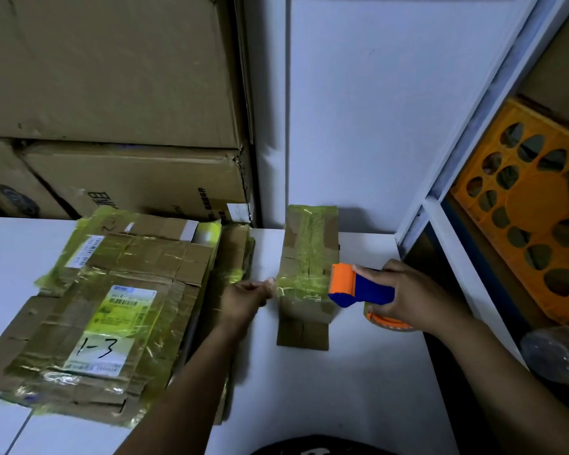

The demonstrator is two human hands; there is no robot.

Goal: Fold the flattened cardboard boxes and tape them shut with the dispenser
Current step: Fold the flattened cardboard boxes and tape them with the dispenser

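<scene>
R hand [408, 295] w/ dispenser [363, 287] at box [309, 247]

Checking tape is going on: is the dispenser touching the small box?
Touching. Head view: orange end of the dispenser meets the small box at its right edge.

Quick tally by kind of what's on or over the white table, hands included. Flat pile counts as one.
Pile of flattened brown cardboard boxes: 1
Folded, taped brown cardboard box: 1
Orange-and-blue tape dispenser: 1
Hands: 2 (left hand touches the box, right hand grips the dispenser)
Total: 5
</scene>
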